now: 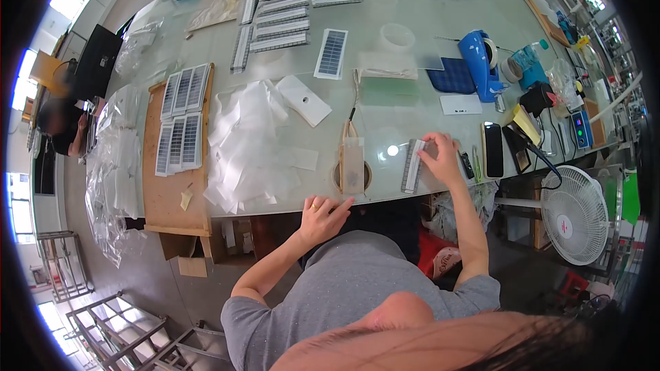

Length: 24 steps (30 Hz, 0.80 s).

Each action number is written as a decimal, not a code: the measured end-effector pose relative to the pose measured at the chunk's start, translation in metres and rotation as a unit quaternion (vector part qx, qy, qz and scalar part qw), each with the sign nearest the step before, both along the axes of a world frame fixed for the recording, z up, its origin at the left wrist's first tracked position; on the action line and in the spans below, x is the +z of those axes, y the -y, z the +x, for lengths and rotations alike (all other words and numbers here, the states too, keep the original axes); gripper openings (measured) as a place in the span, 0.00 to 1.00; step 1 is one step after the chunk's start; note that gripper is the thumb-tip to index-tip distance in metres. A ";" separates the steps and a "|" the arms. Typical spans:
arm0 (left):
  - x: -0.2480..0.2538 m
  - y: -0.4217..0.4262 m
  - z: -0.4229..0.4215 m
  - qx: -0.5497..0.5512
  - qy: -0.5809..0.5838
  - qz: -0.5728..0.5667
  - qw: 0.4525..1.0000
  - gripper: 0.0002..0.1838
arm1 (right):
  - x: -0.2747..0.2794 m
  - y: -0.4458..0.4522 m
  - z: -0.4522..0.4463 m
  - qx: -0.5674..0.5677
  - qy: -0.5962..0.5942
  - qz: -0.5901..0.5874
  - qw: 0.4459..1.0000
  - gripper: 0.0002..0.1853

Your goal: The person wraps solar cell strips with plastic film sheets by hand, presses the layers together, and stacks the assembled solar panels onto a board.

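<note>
Right hand [441, 158] pinches gridded strip [412, 168] | left hand [324, 220], loosely spread, holds nothing visible | a loose pinch could send strip over near bench [309, 185] edge

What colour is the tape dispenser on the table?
The tape dispenser is bright blue, best seen in the head view.

One head-worn fisheye view, looking forward and down on the desk [385, 125] from above its near side.
</note>
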State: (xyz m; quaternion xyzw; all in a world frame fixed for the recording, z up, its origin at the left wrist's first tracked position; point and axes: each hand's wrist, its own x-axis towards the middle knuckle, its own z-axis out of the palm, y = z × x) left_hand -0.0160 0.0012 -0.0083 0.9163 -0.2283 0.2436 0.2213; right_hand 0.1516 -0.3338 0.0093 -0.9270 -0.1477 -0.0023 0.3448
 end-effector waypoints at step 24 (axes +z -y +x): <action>0.003 -0.003 -0.001 0.001 -0.002 0.026 1.000 0.27 | 0.018 -0.149 -0.005 0.059 -0.166 0.245 0.953 0.14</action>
